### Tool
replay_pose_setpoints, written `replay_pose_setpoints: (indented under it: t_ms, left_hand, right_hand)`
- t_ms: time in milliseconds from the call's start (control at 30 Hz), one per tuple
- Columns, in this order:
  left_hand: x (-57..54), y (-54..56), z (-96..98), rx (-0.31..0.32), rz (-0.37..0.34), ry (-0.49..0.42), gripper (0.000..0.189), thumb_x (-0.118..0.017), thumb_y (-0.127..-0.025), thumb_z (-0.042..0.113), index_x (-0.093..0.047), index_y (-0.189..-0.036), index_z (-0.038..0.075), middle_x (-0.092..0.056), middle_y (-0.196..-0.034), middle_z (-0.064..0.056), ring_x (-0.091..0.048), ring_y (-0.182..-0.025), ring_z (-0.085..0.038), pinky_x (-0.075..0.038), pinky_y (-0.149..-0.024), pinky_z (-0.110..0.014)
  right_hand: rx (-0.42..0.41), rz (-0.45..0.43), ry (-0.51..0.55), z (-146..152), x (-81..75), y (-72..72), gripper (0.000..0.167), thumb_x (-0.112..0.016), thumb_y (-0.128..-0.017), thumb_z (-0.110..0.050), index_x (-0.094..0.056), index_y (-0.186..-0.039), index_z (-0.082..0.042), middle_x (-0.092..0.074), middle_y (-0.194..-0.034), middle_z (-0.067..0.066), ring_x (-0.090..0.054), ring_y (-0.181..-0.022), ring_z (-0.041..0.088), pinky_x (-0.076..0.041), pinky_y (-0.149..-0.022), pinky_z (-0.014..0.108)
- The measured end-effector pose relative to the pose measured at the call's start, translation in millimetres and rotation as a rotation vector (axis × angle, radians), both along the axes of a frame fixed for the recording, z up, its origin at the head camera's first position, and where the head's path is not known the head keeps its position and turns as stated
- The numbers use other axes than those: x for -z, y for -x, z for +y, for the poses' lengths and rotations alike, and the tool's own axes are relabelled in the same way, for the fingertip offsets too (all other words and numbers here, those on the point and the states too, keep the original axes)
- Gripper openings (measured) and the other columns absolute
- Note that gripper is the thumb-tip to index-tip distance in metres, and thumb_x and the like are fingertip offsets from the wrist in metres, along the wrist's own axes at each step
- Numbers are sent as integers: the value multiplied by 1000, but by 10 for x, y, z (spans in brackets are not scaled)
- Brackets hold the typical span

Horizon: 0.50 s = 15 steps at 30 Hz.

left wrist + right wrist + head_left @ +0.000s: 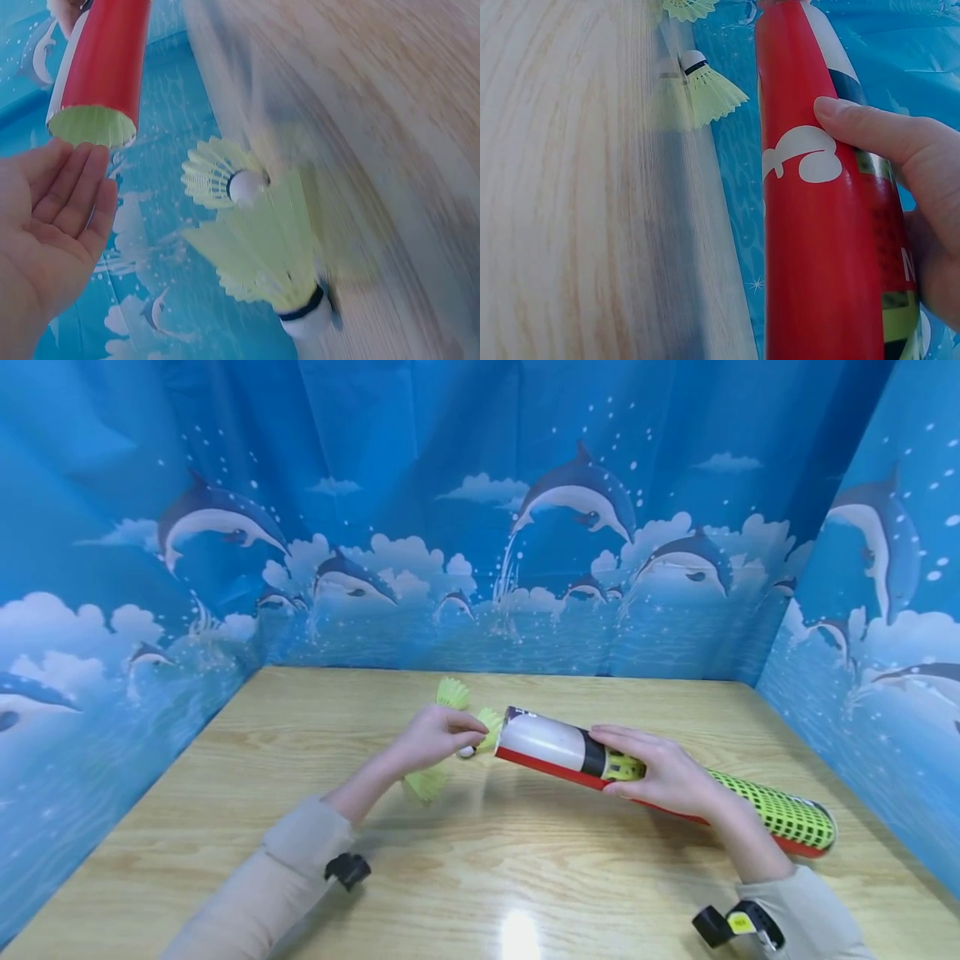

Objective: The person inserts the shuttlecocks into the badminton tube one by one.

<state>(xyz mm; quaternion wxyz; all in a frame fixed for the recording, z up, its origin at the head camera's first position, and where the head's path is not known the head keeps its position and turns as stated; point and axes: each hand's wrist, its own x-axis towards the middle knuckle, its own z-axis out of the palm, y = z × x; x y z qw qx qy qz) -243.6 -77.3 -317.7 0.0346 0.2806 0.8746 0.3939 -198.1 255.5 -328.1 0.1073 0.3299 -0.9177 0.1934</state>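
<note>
My right hand (663, 772) grips a long red, white and green shuttlecock tube (551, 743) round its middle, thumb along the near side in the right wrist view. The tube slants, its open mouth (94, 126) facing left toward my left hand (438, 739). The left fingers (82, 180) are extended, their tips at the rim of the mouth, and no object shows in them. Yellow-green lies inside the mouth; whether it is a shuttlecock, I cannot tell. Around the left hand lie yellow shuttlecocks: one behind (452, 693), one by the fingertips (489, 723), and one in front (425, 783), partly covered.
A wood-grain table (600, 893) lies under everything. Blue curtains (420, 610) printed with dolphins close off the back and both sides. Black wrist cameras sit on the left sleeve (281, 868) and the right sleeve (802, 910).
</note>
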Motion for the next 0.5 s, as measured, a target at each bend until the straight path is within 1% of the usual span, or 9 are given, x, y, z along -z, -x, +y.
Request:
replay_pose_setpoints:
  t_ms: [133, 267, 400, 500]
  left_hand:
    - [-5, 7, -98, -7, 15, 18, 22, -63, -89, 16, -69, -107, 4, -69, -102, -6, -64, -89, -16, -52, -75, -27]
    - [11, 0, -211, 16, 26, 45, 26, -64, -88, 16, -67, -108, 0, -69, -98, -7, -63, -84, -15, -52, -71, -27]
    - [25, -17, -320, 34, 40, 101, 30, -66, -87, 20, -67, -109, 0, -69, -95, -5, -62, -81, -14, -52, -70, -27]
    - [47, -20, -399, 49, 70, 146, 32, -67, -86, 22, -66, -110, 0, -68, -94, -6, -62, -81, -15, -52, -70, -28]
  right_hand:
    - [1, 0, 0, 2, 1, -6, 72, -81, -71, -22, -49, -135, -14, -49, -135, 13, -51, -114, 31, -47, -83, 47]
    - [-7, 3, 2, 4, 3, -8, 72, -81, -71, -22, -50, -134, -13, -49, -134, 14, -52, -113, 31, -47, -82, 47]
    - [-13, 6, 2, 5, 7, -7, 71, -81, -71, -22, -50, -134, -13, -50, -133, 14, -52, -112, 31, -48, -80, 46]
    - [-13, 6, 1, 13, 6, -12, 71, -81, -71, -21, -50, -134, -12, -49, -133, 14, -52, -112, 31, -48, -80, 46]
